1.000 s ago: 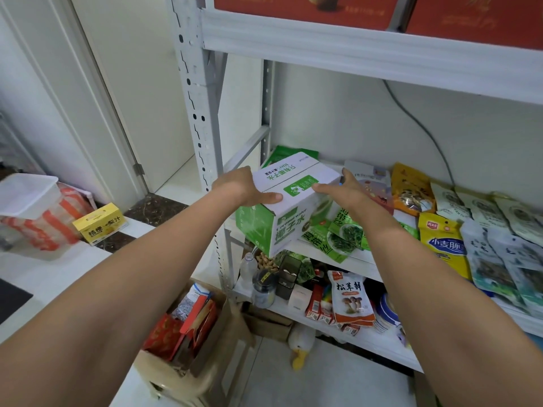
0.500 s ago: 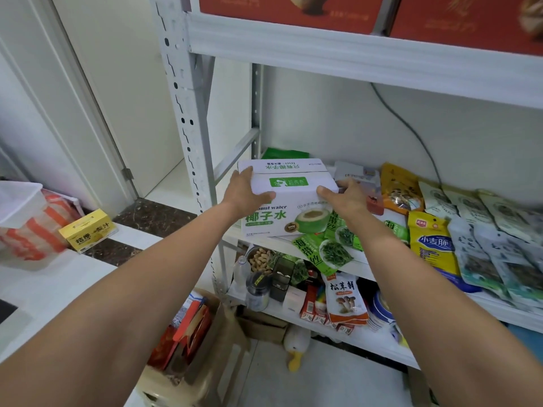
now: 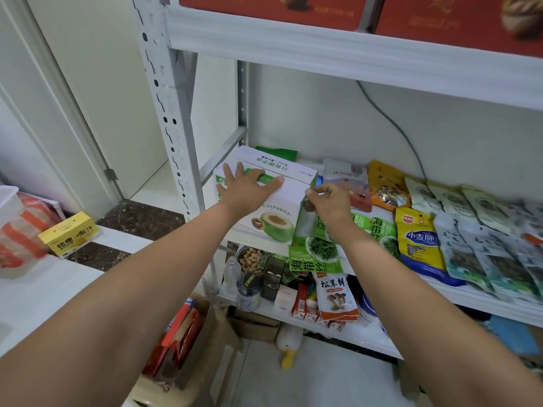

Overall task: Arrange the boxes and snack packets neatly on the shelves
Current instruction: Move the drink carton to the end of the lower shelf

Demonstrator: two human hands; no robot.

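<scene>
A white and green coconut water box [image 3: 276,207] lies on the left end of the middle shelf [image 3: 484,301], tilted a little toward me. My left hand [image 3: 248,188] rests flat on its top with fingers spread. At the box's upper right edge my right hand [image 3: 329,204] has its fingers curled, thumb and forefinger pinching that edge. A green kelp packet [image 3: 316,255] sticks out from under the box's right side over the shelf's front edge. Further right lie a yellow and blue packet [image 3: 420,245] and several pale packets [image 3: 482,230].
The white upright post [image 3: 169,113] stands just left of the box. The lower shelf holds a mushroom packet [image 3: 335,295], a jar of peanuts [image 3: 249,258] and bottles. Red boxes [image 3: 455,19] fill the top shelf. A yellow box [image 3: 70,233] sits on the counter at left.
The box has gone from held upright in both hands to lying on the shelf. My left hand moved from its side to flat on top; my right hand shifted to the right edge.
</scene>
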